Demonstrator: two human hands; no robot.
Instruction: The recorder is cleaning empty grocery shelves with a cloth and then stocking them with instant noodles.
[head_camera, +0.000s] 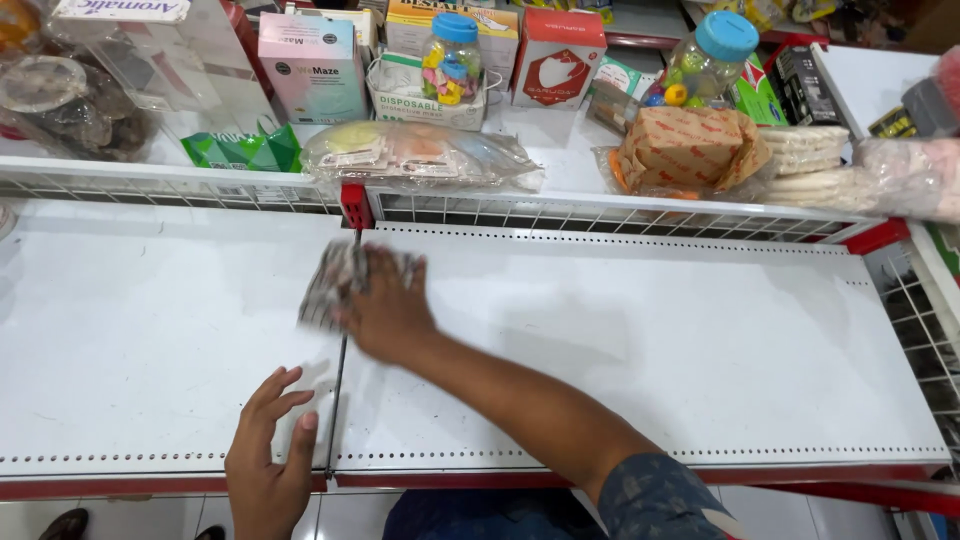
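My right hand presses a crumpled grey patterned cloth flat against the white metal shelf, right over the seam between two shelf panels. The cloth and hand are blurred by motion. My left hand rests palm down near the shelf's front edge, fingers spread, just left of the seam, holding nothing.
A white wire fence with a red bracket borders the shelf's back. Behind it stand boxes of masks, a candy jar with blue lid, bagged goods and a brown paper pack. A wire side panel closes the right end.
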